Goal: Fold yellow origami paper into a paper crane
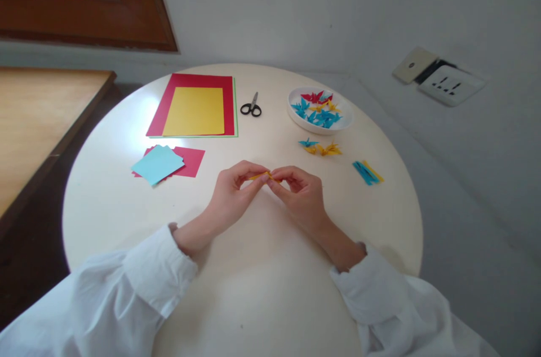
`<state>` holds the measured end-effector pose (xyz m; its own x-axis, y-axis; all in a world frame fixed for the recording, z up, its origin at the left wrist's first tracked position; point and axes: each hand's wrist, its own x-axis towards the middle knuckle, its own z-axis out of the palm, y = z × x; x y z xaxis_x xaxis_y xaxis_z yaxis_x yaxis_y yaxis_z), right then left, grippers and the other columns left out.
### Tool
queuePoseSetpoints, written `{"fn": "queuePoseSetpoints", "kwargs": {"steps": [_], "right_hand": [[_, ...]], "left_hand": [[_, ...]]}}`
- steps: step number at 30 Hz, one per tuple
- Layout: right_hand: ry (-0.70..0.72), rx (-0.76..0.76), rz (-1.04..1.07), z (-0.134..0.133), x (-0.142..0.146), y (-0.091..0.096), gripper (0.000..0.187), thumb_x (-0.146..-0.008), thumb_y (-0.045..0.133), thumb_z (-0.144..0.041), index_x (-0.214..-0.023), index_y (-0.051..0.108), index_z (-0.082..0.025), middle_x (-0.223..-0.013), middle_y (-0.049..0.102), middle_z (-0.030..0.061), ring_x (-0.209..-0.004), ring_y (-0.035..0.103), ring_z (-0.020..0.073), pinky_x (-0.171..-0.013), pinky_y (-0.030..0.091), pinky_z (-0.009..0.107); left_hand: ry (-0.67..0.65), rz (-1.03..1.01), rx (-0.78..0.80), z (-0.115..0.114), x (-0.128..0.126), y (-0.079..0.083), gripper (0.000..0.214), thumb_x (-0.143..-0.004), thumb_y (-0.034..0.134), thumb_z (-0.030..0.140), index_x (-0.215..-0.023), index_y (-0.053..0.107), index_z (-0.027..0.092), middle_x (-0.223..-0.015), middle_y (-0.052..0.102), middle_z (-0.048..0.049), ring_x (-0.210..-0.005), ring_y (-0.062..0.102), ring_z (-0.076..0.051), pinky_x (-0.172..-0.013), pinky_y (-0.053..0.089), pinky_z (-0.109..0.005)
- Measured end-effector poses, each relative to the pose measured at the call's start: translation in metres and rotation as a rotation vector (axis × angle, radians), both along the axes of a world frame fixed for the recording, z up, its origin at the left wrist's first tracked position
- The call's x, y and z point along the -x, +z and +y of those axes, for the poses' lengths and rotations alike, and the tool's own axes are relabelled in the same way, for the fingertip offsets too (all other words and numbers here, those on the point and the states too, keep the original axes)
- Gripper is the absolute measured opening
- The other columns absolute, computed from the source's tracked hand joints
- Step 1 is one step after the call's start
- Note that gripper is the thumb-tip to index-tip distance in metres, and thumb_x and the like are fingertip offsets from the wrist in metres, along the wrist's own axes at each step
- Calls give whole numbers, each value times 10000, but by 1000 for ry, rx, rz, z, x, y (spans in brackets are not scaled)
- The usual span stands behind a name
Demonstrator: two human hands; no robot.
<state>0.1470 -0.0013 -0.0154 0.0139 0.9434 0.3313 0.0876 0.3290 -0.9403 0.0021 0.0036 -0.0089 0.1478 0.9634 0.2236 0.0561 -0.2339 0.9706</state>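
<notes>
A small folded piece of yellow paper is pinched between both hands just above the middle of the round white table. My left hand grips its left end with thumb and fingers closed. My right hand pinches its right end the same way. Both wrists rest on the table, in white sleeves.
Red and yellow sheets lie at the back left, with small blue and red squares nearer. Black scissors lie behind my hands. A white bowl holds several folded paper cranes; two more cranes and folded strips lie to the right.
</notes>
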Motion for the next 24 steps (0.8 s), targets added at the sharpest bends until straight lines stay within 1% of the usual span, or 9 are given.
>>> {"fn": "queuePoseSetpoints", "kwargs": {"steps": [3,9,14,18,24], "right_hand": [[13,7,6,0,0,-1,67,-674,717,-226,-675,653,-204,-710,686,20,-702,642,158,-681,541,313],[39,-53,-54,0,0,-2,41,-726,673,-239,-698,651,-218,-812,690,36,-795,651,169,-771,532,348],[29,-93,-86,0,-1,-4,15,-742,663,-231,-727,664,-228,-839,691,38,-821,654,169,-792,532,354],[13,-126,-115,1,0,-4,35,-746,656,-199,-725,664,-226,-839,690,42,-817,654,166,-793,530,357],[-26,-214,-186,-1,-1,-1,54,-750,647,-181,-764,664,-230,-842,695,39,-814,652,165,-788,538,361]], "left_hand": [[8,8,-11,0,0,0,104,-763,637,267,-773,670,169,-803,691,-53,-769,639,-164,-699,516,-283],[26,-16,-22,0,-1,1,107,-750,651,270,-773,677,169,-802,694,-52,-768,643,-164,-710,527,-291],[50,-49,9,0,-1,2,109,-727,673,263,-772,693,166,-807,717,-51,-768,661,-168,-731,542,-290],[91,-70,48,0,-1,1,88,-700,700,246,-738,691,167,-761,723,-38,-742,667,-166,-719,547,-283],[97,-61,6,0,-1,1,72,-684,713,231,-708,678,172,-720,707,-24,-715,654,-160,-693,533,-280]]}}
